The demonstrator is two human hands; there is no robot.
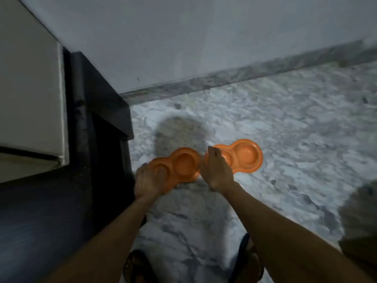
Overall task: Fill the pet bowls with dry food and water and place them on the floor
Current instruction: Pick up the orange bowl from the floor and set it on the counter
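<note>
A grey-veined marble floor (285, 129) is shown from above. It is bounded on the far side by a marble skirting (204, 82) beneath a pale wall (163, 37). A dark cabinet (98, 119) and a white panel (28, 88) are seen at the left. Two orange double pet bowls (each moulded with two round wells) are held side by side above the floor, with their inner ends almost touching. The left bowl (184, 165) is gripped at its near end by the left hand (148, 180), whose fingers are curled over the rim into the nearer well. The right bowl (244, 156) is gripped at its near end by the right hand (217, 170), with the fingers wrapped over the rim. A soft shadow (179, 133) is cast on the floor beyond the left bowl. A sandalled left foot (138, 266) and right foot (251, 260) are visible at the lower edge. The whole view is softened by blur.
</note>
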